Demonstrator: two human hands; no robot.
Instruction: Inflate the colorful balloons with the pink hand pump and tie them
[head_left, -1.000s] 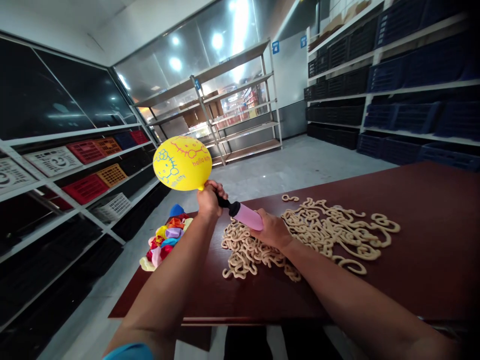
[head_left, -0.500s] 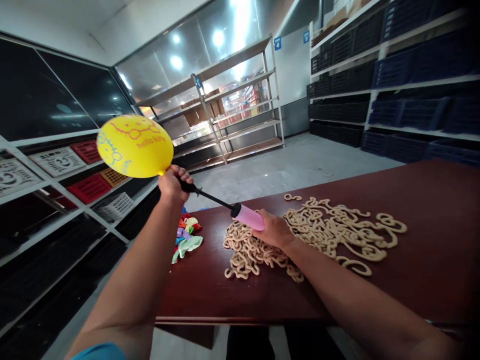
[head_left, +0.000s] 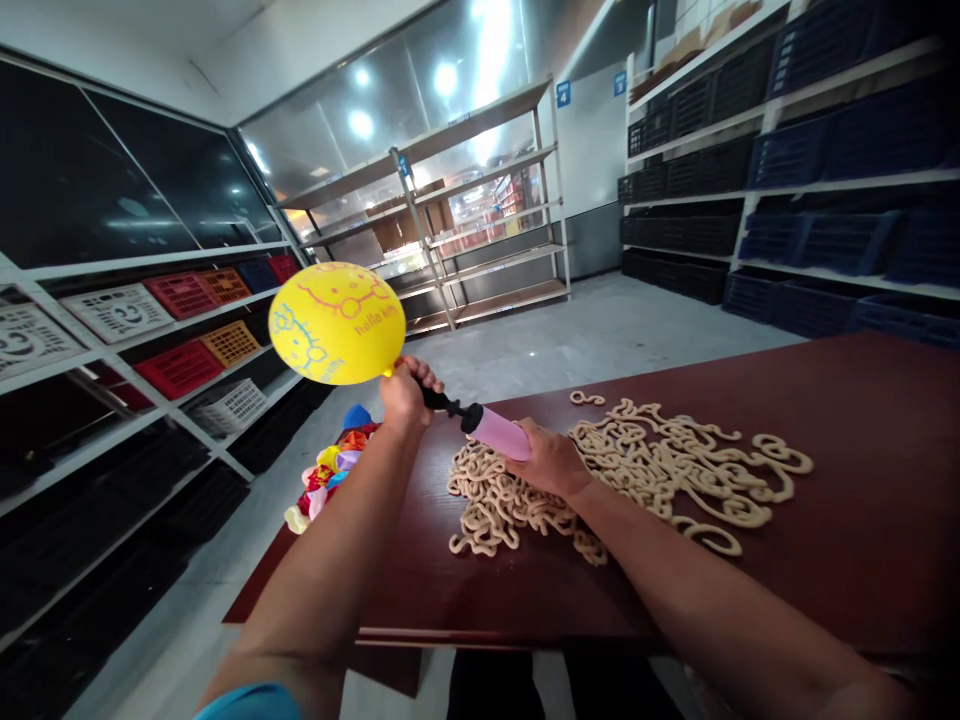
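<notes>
A yellow balloon with cartoon print and "hello kitty" lettering is inflated at the left. My left hand is closed around the black end of a hand pump, with the balloon's neck at its fingers. The pump's pink barrel is gripped at its other end by my right hand. Only a short black piece shows between the left hand and the barrel. Beneath and beside my right hand lies a pile of beige, curly cord-like pieces. Several uninflated balloons in mixed colours lie beyond my left forearm.
The dark red table carries the pile and balloons. Shelves with red, orange and white crates stand at the left. A metal rack stands at the back, and dark crates fill shelves at the right.
My left hand has moved right and slightly down with the balloon, pushing the pump's rod into the barrel. My right hand stays in place. More of the loose balloons now show.
</notes>
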